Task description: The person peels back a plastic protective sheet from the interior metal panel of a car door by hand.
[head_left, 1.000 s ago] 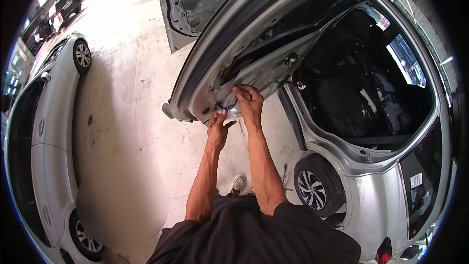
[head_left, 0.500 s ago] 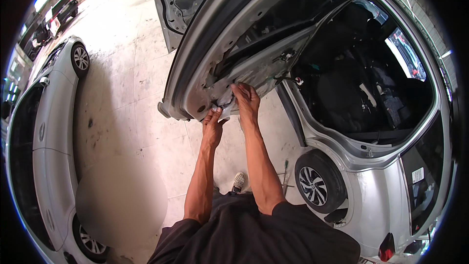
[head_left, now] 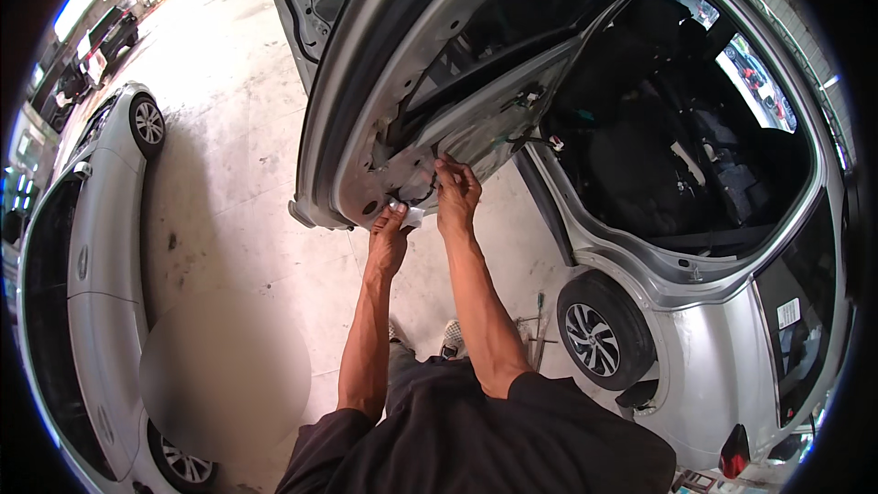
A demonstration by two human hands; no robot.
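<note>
In front of me stands a silver car's open door (head_left: 352, 142), its inner side stripped to bare metal, with holes and a film-like covering on part of it. Low on that inner side, my left hand (head_left: 390, 236) is closed, thumb against fingers, beside a small white piece (head_left: 413, 217) that looks like paper or film. Slightly higher and to the right, my right hand (head_left: 458, 199) pinches at a dark cable (head_left: 432, 185) running along the panel. What exactly sits between the left fingertips is hidden.
Right of the door is the dark car opening (head_left: 640, 146), with a rear wheel (head_left: 599, 337) below it. Another silver car (head_left: 105, 284) is parked at left. Tools (head_left: 538, 325) lie on the floor near my feet. A second open door (head_left: 311, 0) stands beyond.
My view has shifted a little, so the door appears slightly further left. Both hands stay at the panel; more of the dark cable shows between them, and less of the white piece.
</note>
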